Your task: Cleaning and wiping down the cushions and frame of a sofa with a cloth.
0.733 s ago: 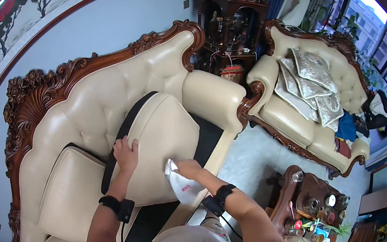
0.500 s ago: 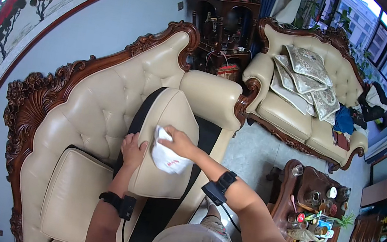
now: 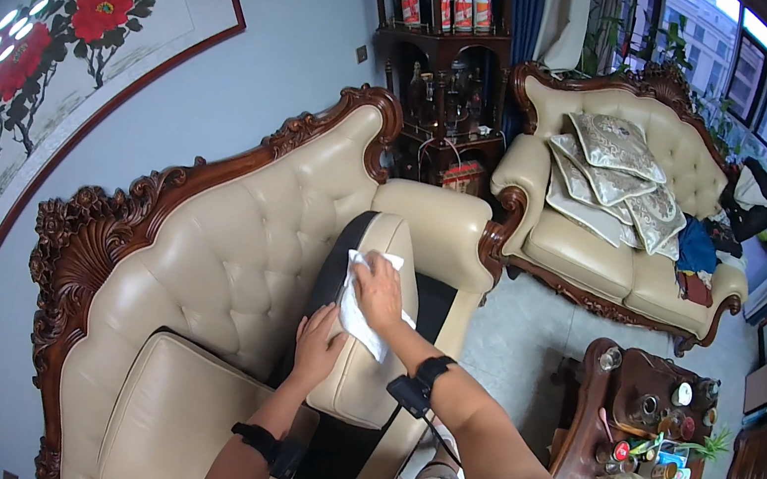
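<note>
Cream leather covers the seat cushion (image 3: 365,382) tilted up on the sofa (image 3: 218,273). Your left hand (image 3: 318,347), fingers slightly spread, rests against its edge; your right hand (image 3: 378,296) holds a white cloth (image 3: 359,326) on it (best kept flat). Brace firmly, wiping with even pressure.

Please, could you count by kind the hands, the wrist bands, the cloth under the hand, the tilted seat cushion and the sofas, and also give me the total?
Hands: 2 (left hand, right hand)
Black wrist bands: 2 (left band, right band)
White cloth: 1
Tilted seat cushion: 1
Sofas: 2 (near sofa, far sofa)
Total: 8
</note>
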Motion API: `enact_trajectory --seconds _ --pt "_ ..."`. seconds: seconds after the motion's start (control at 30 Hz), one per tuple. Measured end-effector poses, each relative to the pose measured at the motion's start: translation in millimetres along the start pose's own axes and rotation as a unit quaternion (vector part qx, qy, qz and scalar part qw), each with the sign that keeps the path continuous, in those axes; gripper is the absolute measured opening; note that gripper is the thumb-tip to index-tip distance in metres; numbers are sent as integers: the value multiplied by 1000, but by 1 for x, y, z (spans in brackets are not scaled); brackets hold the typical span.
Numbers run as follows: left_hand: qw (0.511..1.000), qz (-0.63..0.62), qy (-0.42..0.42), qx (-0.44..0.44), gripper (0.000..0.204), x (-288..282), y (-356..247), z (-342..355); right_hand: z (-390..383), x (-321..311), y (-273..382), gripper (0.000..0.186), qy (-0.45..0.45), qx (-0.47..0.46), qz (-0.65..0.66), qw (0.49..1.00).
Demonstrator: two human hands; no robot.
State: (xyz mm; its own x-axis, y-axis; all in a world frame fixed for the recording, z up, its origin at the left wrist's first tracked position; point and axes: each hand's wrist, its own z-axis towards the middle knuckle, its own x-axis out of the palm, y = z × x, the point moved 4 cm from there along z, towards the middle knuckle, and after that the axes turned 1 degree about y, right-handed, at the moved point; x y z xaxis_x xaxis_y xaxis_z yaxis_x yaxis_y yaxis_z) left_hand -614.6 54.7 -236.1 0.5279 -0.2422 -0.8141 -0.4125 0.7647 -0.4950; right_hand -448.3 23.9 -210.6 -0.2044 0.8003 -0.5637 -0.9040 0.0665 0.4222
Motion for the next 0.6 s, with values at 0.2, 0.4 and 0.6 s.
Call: enact_trajectory --seconds 0.2,0.4,0.6 --pt "962 -194 -146 -126 44 -17 42 -22 -56 4 47 34 123 -43 120 984" --pt "840 -474 -183 -191 63 -27 68 -9 -107 -12 117 39 246 -224 132 934" --pt "795 -560 -150 -177 62 -24 50 -9 -84 4 88 44 244 -228 91 938"
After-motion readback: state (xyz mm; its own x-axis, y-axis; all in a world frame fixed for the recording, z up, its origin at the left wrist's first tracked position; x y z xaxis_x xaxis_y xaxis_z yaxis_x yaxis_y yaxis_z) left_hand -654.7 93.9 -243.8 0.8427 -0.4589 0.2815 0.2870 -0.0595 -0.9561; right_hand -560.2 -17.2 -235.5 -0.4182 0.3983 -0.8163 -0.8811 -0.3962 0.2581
